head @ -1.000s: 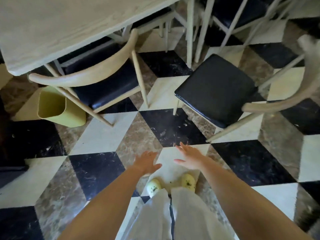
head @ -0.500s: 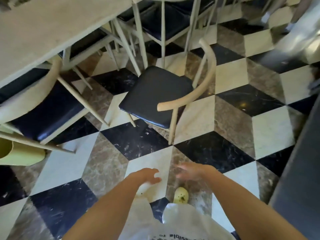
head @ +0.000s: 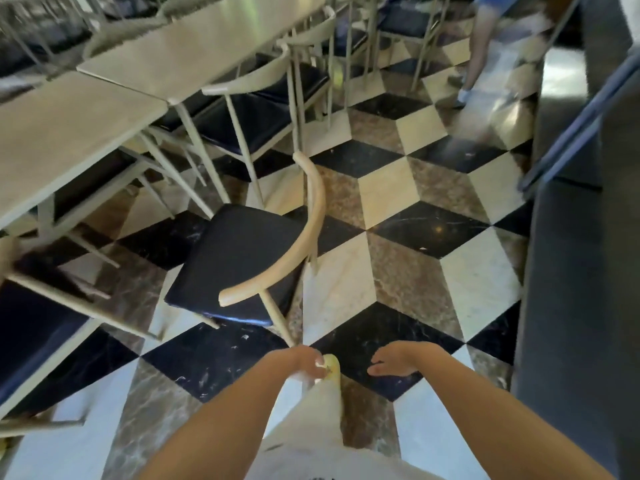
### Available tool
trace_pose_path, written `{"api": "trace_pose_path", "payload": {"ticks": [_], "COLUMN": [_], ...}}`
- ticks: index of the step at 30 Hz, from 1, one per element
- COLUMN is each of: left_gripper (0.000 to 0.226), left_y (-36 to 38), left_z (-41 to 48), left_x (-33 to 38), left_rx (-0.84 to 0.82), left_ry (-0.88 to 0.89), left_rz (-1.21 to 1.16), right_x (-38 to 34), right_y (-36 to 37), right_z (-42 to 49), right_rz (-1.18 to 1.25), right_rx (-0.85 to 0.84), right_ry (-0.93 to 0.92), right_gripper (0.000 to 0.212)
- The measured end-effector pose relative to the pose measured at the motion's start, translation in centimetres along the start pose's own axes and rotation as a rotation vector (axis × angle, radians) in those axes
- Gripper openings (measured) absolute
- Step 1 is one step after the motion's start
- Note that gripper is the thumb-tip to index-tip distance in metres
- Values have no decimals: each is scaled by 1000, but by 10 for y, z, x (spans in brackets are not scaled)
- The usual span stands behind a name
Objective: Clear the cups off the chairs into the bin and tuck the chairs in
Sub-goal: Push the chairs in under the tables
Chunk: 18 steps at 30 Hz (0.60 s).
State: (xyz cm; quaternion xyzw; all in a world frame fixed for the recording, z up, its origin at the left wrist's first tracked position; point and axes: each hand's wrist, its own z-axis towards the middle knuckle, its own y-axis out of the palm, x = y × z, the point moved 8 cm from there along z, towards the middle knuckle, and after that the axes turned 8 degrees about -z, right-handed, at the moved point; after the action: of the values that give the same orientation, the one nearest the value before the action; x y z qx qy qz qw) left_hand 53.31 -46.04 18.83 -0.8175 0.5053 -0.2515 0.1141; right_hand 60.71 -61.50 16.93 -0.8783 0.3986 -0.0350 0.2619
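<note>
A pale wooden chair (head: 242,258) with a black seat stands pulled out from the long table (head: 69,133), its curved backrest toward me and its seat bare. My left hand (head: 301,363) hangs low in front of me with loosely curled fingers, holding nothing. My right hand (head: 394,362) is beside it, fingers relaxed, also holding nothing. Both hands are below the chair's back leg and do not touch it. No cup and no bin are in view.
More chairs (head: 263,109) sit along the table farther back, and another chair (head: 34,327) is at the left edge. A person's legs (head: 485,46) are at the top right. A dark counter (head: 581,271) runs down the right side.
My view has swung right and forward along the table; the yellow bin has left the frame. The pulled-out chair is now closer and more central. Both hands stay low and hold nothing.
</note>
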Motion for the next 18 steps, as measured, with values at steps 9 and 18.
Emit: {"api": "trace_pose_path", "payload": {"ticks": [9,18], "left_gripper": [51,54], "left_y": [-101,-213], "left_z": [64,110], "left_x": [48,55], "left_rx": [-40,-24], "left_ry": [10,-43], "left_rz": [36,-99], "right_x": [68,117], "right_y": [-101,-232], "right_z": [34,74], "right_rz": [-5,41], "right_rx": [60,26], "right_ry": [-4,5], "right_gripper": [62,56]}}
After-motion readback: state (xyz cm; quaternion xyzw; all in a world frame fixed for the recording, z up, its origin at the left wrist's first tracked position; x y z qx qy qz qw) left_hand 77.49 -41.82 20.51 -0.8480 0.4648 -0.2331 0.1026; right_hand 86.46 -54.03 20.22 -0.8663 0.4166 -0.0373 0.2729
